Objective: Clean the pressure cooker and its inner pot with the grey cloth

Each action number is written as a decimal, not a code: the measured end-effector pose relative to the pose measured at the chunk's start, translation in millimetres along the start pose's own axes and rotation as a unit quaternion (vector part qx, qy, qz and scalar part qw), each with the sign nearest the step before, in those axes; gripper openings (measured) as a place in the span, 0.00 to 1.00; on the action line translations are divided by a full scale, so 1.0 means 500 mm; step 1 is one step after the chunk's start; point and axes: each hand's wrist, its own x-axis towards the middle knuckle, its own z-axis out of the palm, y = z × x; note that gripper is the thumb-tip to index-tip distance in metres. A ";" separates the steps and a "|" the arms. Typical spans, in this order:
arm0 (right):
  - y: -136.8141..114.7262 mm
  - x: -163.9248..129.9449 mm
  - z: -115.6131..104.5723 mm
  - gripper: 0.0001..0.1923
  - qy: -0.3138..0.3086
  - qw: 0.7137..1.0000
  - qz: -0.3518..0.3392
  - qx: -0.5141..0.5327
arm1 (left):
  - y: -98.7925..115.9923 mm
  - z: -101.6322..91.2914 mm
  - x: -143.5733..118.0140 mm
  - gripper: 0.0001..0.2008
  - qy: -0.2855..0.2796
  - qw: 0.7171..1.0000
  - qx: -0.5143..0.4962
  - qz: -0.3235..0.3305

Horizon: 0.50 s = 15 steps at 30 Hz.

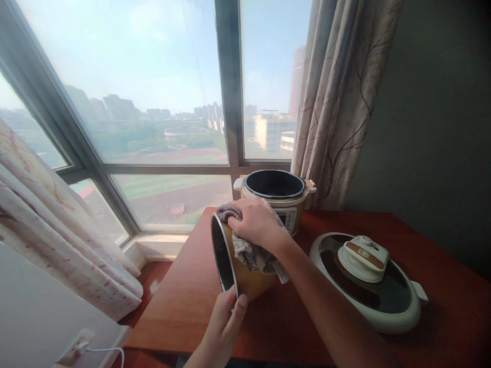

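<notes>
Tilted on its side above the table is a gold-coloured inner pot (245, 281) with a dark inside and a pale rim, its mouth facing left. My left hand (224, 317) pinches the rim at its lower edge. A grey cloth (249, 253) lies bunched under my right hand (259, 222), which grips it and presses it against the pot's outer wall. Behind them stands the pressure cooker body (274, 186), open at the top, with a dark interior and side handles. The cooker's lid (326, 271) rests on the table to the right, its knob upward.
The reddish-brown wooden table (176, 301) ends in an edge at the left and near side. Large windows (161, 102) rise beyond it, with curtains (337, 102) on both sides. A white cord (103, 350) is plugged into a wall socket at the lower left.
</notes>
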 end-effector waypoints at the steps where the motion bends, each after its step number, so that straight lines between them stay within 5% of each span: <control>1: -0.001 -0.002 0.001 0.15 0.002 1.000 0.009 -0.006 | -0.011 -0.006 -0.004 0.24 -0.037 0.999 0.022 0.025; 5: -0.002 -0.005 0.011 0.17 0.013 0.999 0.031 -0.020 | -0.044 -0.027 -0.002 0.19 -0.137 0.984 0.065 0.095; 10: -0.008 -0.017 0.029 0.22 0.069 0.995 0.067 -0.030 | -0.076 -0.009 0.002 0.21 -0.052 0.993 0.063 0.083; 15: -0.013 -0.063 0.050 0.24 0.122 0.992 0.033 -0.012 | -0.070 0.026 -0.003 0.26 0.015 0.999 0.035 0.035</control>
